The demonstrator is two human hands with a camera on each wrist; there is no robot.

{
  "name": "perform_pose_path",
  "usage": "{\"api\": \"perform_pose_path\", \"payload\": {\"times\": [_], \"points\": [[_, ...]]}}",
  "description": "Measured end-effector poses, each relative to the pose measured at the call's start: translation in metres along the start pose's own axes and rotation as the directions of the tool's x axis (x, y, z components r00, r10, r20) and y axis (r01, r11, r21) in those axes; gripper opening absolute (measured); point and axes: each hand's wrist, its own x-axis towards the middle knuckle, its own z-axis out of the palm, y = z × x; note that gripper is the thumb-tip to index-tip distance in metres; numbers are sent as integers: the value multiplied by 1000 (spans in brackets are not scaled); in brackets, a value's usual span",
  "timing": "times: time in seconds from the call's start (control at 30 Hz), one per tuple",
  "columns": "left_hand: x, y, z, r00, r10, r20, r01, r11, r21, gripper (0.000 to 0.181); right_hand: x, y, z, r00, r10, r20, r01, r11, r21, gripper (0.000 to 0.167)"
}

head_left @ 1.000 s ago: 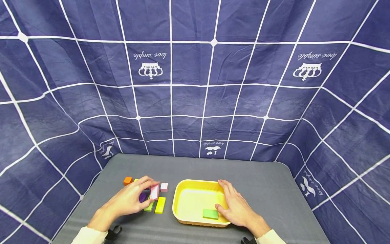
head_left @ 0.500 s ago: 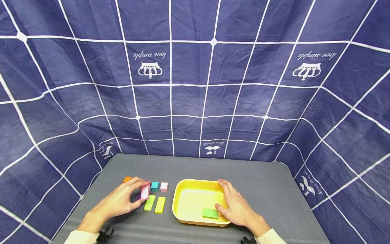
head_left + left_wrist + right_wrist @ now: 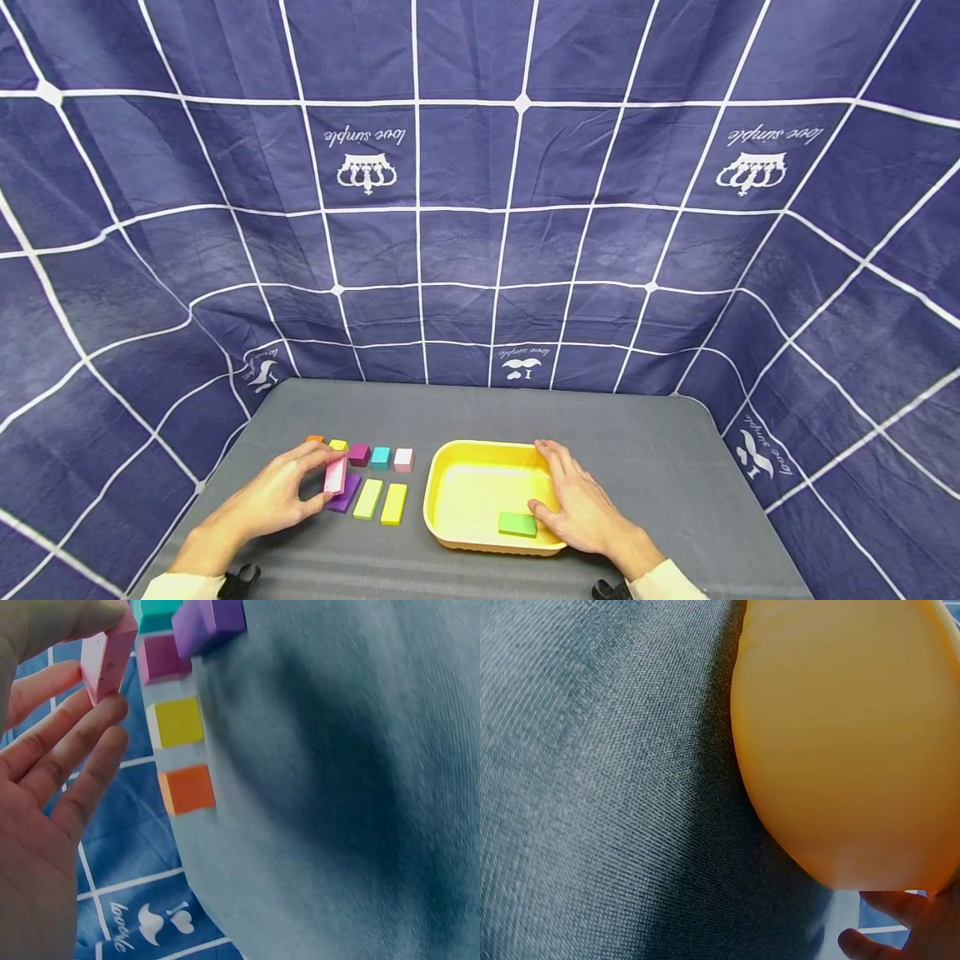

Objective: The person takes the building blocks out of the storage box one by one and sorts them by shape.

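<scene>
My left hand (image 3: 273, 496) pinches a flat pink block (image 3: 335, 477) on edge between thumb and fingertips, just above the left end of a row of flat blocks. That row holds a purple block (image 3: 347, 493), a light green block (image 3: 367, 499) and a yellow block (image 3: 393, 504). In the left wrist view the pink block (image 3: 112, 664) is held near an upright-looking purple block (image 3: 210, 626). My right hand (image 3: 585, 512) grips the right side of a yellow plastic tray (image 3: 461, 483), thumb over the rim inside. A green block (image 3: 517, 524) lies in the tray.
Behind the flat blocks stands a row of small cubes: orange (image 3: 187, 789), yellow (image 3: 177, 722), magenta (image 3: 360, 454), teal (image 3: 381, 458) and pale pink (image 3: 403, 460). The grey tabletop (image 3: 675, 475) ends at a blue checked cloth (image 3: 480, 250) at the back and sides.
My left hand has carried the pink block leftward, past the light green block to the purple one, uncovering the teal and magenta cubes. My right hand and the tray have stayed put.
</scene>
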Motion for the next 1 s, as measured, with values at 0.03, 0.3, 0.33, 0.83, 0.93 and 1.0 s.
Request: {"api": "perform_pose_path", "payload": {"times": [0.03,0.3,0.33,0.83,0.93,1.0], "points": [[-1,-3,0,1000,3,-4,-3,1000,-6,66,0,0,0,1000,1,-1,-1,1000,-2,94],[-12,-18,3,999,28,-21,-29,997,-65,68,-1,-1,-1,1000,1,2,-1,1000,-8,94],[-12,-19,3,1000,22,-14,-23,997,-69,68,-1,-1,-1,1000,-1,2,1,1000,-7,94],[-22,-31,10,998,57,33,-56,998,-38,64,0,-1,-3,1000,-16,-3,16,1000,1,94],[-24,-34,11,996,85,34,-84,996,-41,64,0,-1,-3,1000,-17,-1,17,1000,-2,94],[-26,-35,11,994,105,31,-104,993,-53,64,0,-1,-3,1000,-16,0,16,1000,-5,94]]}}
